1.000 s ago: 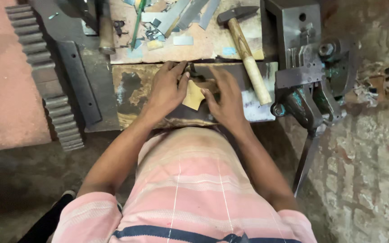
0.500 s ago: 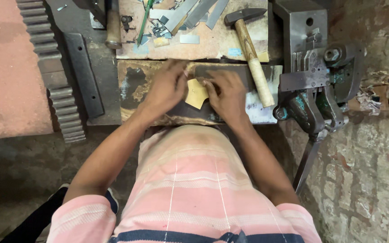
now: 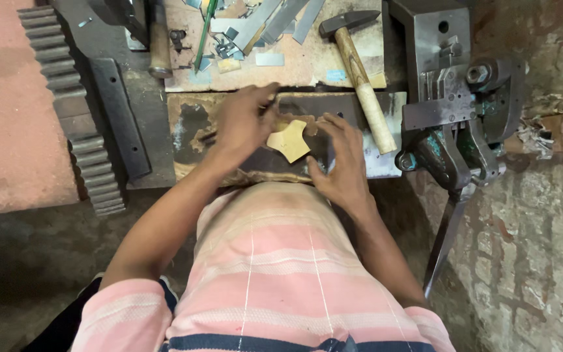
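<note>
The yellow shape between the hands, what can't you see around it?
Head view:
- Left hand covers whatever its fingertips pinch.
- Yellow shape: its top edge is hidden by fingers.
- Right hand covers part of the dark metal block.
- Small metal scraps: too small to identify.

Wood bench: hammer, metal strips, tan piece.

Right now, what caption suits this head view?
Both hands, left hand and right hand, press a tan shaped piece on a metal block beside a hammer.
</note>
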